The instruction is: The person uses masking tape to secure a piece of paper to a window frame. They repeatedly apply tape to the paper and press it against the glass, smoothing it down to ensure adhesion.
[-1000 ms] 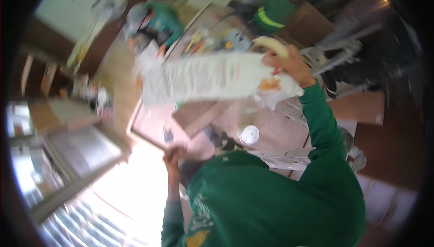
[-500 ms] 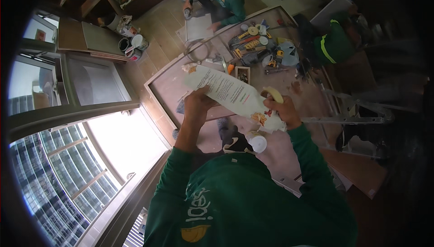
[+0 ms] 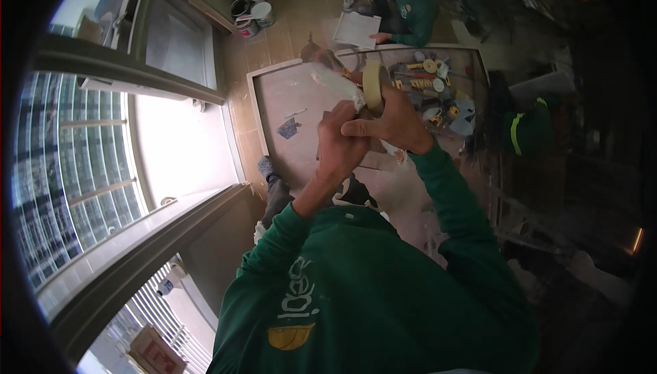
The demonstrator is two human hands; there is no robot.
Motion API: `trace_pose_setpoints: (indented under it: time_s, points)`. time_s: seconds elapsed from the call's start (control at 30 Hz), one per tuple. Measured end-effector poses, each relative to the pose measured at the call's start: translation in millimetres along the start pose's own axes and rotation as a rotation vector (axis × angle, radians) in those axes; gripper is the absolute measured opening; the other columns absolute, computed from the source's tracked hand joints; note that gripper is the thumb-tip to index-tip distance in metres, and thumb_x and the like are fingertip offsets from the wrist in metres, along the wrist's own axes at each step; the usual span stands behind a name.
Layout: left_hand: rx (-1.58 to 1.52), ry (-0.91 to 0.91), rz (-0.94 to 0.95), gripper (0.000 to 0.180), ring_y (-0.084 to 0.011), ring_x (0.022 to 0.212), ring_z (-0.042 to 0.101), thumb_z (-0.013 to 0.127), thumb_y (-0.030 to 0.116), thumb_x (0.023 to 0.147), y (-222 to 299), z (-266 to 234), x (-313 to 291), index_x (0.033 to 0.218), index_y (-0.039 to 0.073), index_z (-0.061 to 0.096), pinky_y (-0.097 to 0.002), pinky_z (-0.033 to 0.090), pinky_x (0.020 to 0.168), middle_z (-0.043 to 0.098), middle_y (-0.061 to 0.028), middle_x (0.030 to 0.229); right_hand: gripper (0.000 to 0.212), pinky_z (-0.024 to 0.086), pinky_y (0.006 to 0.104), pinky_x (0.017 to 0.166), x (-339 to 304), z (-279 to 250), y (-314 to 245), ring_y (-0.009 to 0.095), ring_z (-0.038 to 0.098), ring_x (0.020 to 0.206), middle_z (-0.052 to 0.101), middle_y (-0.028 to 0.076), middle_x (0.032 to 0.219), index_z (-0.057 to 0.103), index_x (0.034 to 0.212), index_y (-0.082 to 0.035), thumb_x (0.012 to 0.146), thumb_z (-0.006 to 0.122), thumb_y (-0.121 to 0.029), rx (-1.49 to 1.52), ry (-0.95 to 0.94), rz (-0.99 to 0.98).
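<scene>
My left hand (image 3: 340,141) is closed on a white printed paper sheet (image 3: 335,88), seen at a slant and bunched at its near end. Against it presses my right hand (image 3: 395,126), its thumb lying across the left fingers. A pale yellow roll of masking tape (image 3: 371,88) stands on edge at the right hand's fingers and is held there. Part of the sheet is hidden behind both hands, with a scrap of its patterned end showing below the right one.
Below lies a framed panel (image 3: 274,104) with a grey scrap (image 3: 289,127) on it. Several tools (image 3: 417,83) and a clear plastic bag (image 3: 463,117) lie at its right. A co-worker (image 3: 414,11) crouches beyond, holding a white board (image 3: 357,30). Paint buckets (image 3: 261,13) stand far left, near windows.
My hands have come together, the right moving left and upward with the tape roll. The sheet, stretched between them before, is now bunched and slanted. The whole view has turned.
</scene>
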State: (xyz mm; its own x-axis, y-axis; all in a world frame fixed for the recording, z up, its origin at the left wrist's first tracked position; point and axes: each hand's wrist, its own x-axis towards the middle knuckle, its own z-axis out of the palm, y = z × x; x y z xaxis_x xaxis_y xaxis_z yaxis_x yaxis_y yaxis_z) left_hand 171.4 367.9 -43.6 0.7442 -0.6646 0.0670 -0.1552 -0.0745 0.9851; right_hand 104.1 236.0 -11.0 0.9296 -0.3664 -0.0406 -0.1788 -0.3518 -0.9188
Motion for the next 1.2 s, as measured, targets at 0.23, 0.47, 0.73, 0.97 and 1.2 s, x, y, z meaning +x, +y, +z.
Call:
trace_pose_setpoints:
  time_s: [0.23,0.47,0.73,0.97,1.2]
  points:
    - [0.07,0.056,0.244,0.048,-0.0287,0.089,0.069,0.064,-0.002,0.072,11,-83,-35,0.12,-0.002,0.06,-0.035,0.055,0.075,0.062,-0.0195,0.116,0.023,0.051,0.027,0.067,46,51,-12,0.012,0.064,0.073,0.069,0.005,0.085,0.069,0.093,0.003,0.079,0.069,-0.015,0.474,-0.085,0.159]
    - [0.468,0.41,0.387,0.048,-0.0309,0.103,0.065,0.069,0.005,0.073,40,-224,-48,0.12,0.003,0.062,-0.0385,0.048,0.094,0.064,-0.0156,0.119,0.028,0.053,0.0262,0.072,63,111,-53,0.013,0.066,0.078,0.07,0.007,0.091,0.067,0.103,0.003,0.077,0.065,-0.007,0.749,-0.512,0.361]
    - [0.129,0.26,-0.019,0.023,-0.0165,0.078,0.065,0.069,0.015,0.079,39,-314,-91,0.095,-0.001,0.073,-0.0311,0.051,0.076,0.072,-0.0078,0.083,0.03,0.052,0.025,0.075,72,172,-90,0.012,0.065,0.082,0.069,0.006,0.095,0.065,0.106,0.005,0.077,0.064,-0.003,0.518,-0.592,0.212]
    - [0.136,0.416,-0.086,0.02,-0.0117,0.072,0.063,0.067,0.013,0.083,45,-397,-170,0.095,-0.002,0.072,-0.0276,0.052,0.067,0.07,-0.007,0.08,0.027,0.053,0.027,0.074,60,286,-133,0.015,0.066,0.08,0.069,0.01,0.094,0.067,0.102,0.008,0.078,0.065,-0.004,0.654,-0.579,0.191]
    - [0.479,0.566,0.026,0.022,-0.0095,0.074,0.061,0.067,0.018,0.089,58,-469,-221,0.097,-0.002,0.071,-0.0257,0.05,0.069,0.068,-0.0041,0.08,0.028,0.053,0.0274,0.073,44,368,-190,0.016,0.066,0.081,0.069,0.011,0.097,0.066,0.103,0.01,0.079,0.066,-0.006,0.649,-0.726,0.169]
